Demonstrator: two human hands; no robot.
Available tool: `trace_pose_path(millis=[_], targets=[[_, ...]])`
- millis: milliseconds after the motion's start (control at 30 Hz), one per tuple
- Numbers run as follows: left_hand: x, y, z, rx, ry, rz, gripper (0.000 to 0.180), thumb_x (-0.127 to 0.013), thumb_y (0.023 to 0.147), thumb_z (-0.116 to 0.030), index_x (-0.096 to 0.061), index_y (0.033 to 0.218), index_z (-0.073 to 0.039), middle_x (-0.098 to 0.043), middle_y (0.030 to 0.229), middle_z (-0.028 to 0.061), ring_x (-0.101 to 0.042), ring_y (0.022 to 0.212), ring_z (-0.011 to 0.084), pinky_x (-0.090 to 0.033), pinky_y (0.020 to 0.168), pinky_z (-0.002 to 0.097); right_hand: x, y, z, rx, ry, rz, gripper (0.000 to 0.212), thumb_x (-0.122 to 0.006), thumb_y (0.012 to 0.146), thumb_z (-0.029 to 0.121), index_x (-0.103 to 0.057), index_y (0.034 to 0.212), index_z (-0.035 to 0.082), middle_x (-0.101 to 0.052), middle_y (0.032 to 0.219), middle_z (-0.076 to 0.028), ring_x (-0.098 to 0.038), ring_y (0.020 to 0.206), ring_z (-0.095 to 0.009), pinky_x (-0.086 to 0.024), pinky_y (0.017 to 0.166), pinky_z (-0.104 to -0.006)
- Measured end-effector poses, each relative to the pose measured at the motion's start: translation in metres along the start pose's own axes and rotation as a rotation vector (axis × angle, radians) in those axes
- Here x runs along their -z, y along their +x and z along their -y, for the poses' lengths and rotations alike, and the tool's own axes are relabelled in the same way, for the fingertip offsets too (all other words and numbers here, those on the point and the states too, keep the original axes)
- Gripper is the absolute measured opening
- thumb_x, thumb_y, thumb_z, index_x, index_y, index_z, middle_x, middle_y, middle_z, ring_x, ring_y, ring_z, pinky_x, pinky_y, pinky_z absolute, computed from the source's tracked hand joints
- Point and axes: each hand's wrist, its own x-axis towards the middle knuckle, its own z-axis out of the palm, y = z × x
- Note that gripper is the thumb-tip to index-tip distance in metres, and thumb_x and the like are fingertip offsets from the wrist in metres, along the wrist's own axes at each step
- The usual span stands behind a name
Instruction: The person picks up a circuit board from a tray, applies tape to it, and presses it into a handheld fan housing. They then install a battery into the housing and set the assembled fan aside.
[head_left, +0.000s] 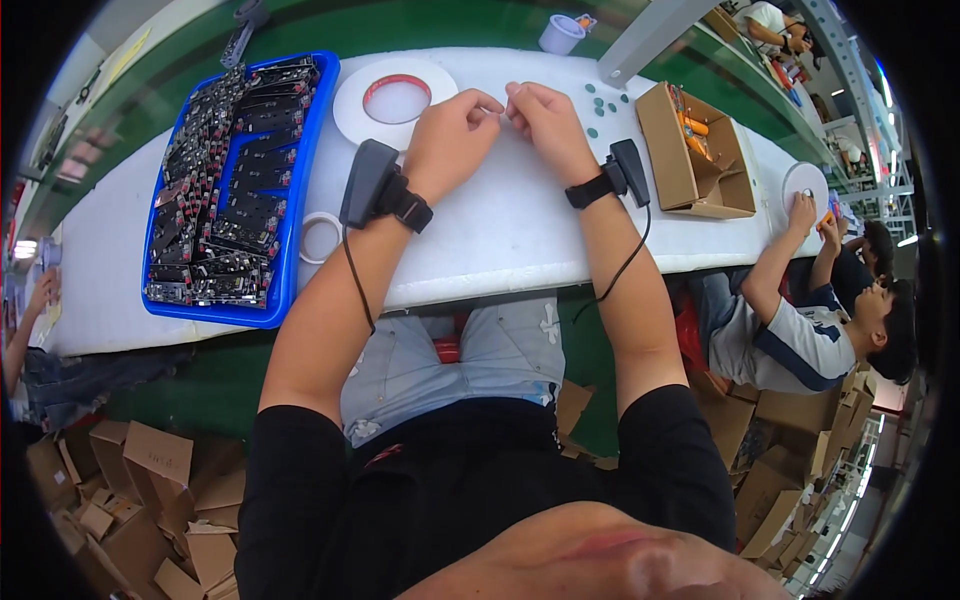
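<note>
My left hand (455, 135) and my right hand (546, 122) are raised over the white worktable (480, 225), fingertips almost meeting. Both are closed in a pinch; whatever is between the fingers is too small to make out. Partly behind my left hand lies a large flat roll of white tape (352, 112) with a red-printed core. A smaller tape roll (321, 238) rests beside my left forearm. Several small green discs (598, 103) are scattered to the right of my right hand. Each wrist carries a strapped black device with a cable.
At left stands a blue tray (291, 215) heaped with black circuit boards (262, 165). An open cardboard box (668, 160) at right holds orange items. A pale cup (562, 35) is at the back, near a metal post (650, 45). A co-worker (790, 320) sits at right, handling a roll.
</note>
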Motion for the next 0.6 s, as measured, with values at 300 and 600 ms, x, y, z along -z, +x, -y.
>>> trace_pose_path(millis=[300,600], targets=[[0.0,0.005,0.009,0.015,-0.249,-0.087,0.019,-0.062,0.088,-0.014,-0.071,0.101,-0.003,-0.071,0.08,0.0076,-0.064,0.07,0.0156,-0.051,0.067,0.0283,0.003,-0.004,0.012,-0.182,0.445,0.009,0.033,-0.058,0.099,0.03,-0.054,0.073,0.01,-0.046,0.065,0.005,-0.04,0.057,-0.009,-0.033,0.052,-0.0253],[0.006,-0.004,-0.002,-0.305,0.38,-0.02,0.018,-0.065,0.088,-0.019,-0.07,0.098,-0.005,-0.068,0.075,0.0088,-0.064,0.064,0.0209,-0.05,0.062,0.0293,-0.01,-0.008,-0.003,0.423,-0.576,-0.235,0.036,-0.067,0.092,0.022,-0.049,0.065,0.006,-0.043,0.056,0.002,-0.04,0.052,-0.009,-0.033,0.048,-0.0284]])
